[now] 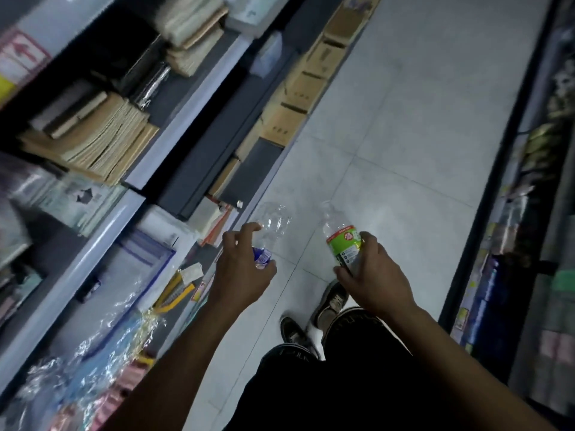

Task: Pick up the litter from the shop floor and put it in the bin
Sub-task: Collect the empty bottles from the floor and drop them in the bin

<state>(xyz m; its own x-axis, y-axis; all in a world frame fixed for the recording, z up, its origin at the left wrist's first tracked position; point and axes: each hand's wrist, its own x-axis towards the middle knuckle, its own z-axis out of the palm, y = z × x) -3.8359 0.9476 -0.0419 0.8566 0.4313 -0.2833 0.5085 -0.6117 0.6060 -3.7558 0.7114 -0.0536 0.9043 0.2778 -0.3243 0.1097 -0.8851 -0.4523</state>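
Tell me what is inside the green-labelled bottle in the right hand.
The upper part of the green-labelled bottle looks clear and empty. The label and the right hand cover the lower part, so any liquid there cannot be seen.

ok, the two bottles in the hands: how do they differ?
The left hand holds a crumpled bottle with a blue label; the right hand holds a green-label bottle that keeps its round shape. The crumpled bottle's label sits down by the palm, the green-label bottle's label wraps its middle. Both are clear plastic, look empty, and point away from the person over the tiled floor.
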